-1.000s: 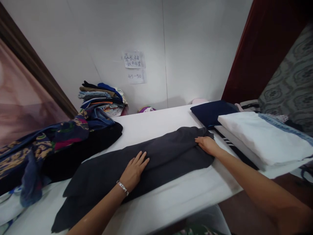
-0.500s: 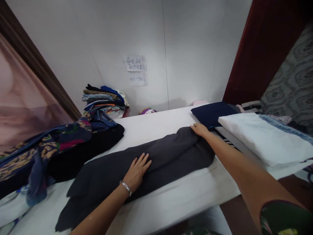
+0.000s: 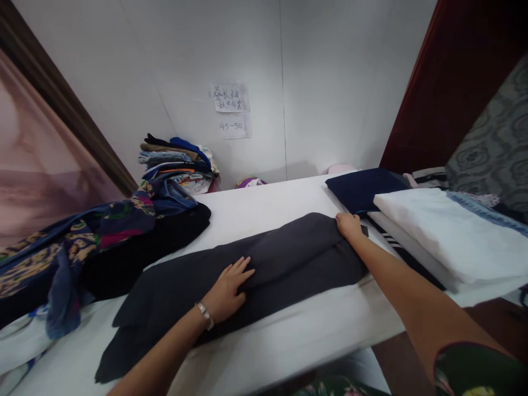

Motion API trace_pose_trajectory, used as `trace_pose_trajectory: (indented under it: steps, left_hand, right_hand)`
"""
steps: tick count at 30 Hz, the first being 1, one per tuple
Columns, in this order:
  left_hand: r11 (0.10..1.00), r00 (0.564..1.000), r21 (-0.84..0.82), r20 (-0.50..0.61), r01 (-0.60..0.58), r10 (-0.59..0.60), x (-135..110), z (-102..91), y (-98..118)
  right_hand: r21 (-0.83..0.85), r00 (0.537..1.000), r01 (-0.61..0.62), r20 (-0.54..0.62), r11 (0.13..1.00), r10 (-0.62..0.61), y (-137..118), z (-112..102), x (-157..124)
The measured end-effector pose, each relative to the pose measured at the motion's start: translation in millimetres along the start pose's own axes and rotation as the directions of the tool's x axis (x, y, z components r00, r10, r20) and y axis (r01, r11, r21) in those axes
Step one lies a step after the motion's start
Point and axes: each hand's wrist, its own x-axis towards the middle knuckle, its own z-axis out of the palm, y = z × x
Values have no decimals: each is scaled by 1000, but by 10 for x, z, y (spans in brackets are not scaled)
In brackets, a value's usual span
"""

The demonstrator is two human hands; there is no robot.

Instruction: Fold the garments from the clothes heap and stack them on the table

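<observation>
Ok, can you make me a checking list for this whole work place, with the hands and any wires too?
Surface: white table, with clothes lying on it.
Work piece: dark grey garment, laid lengthwise, slightly wrinkled.
Clutter: stack of folded clothes at the back left; patterned garment in front of it; navy folded cloth and white folded cloth on the right.
Left hand: spread on the dark grey garment.
Right hand: curled at its right end; grip unclear.
Cables: nothing clearly seen.
Surroundings: pale wall with paper notes; pink curtain.
</observation>
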Motion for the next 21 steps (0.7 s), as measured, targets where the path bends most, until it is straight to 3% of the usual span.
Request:
trace_pose_trajectory:
  steps: [3,6,8,10,17,21]
  left_hand:
    - [994,991,-84,-105,72,-81,159,-226,-160]
    - [959,936,21,-225,283,-272,377,-352,-365]
    - [907,896,85,-217,412,-387,497,-350,-480]
    - [877,878,126,-198,464,-436,570,-303,-559]
    - [936,871,118,-419,333,-257,538,-168,-696]
    - [938,868,104,-422,332,-260,448,-189,-687]
  right_hand:
    - [18,999,-6,-41,1000,7,24,14,-21]
    - [40,998,-23,-61,999,26,45,20,-22]
    - [51,997,-29,-68,998,33,48,21,-19]
    - [61,997,-32,-72,998,37,47,22,-18]
    - [78,998,-35,-53,996,39,60,30,-3]
    - [82,998,-36,-38,996,39,63,19,-5]
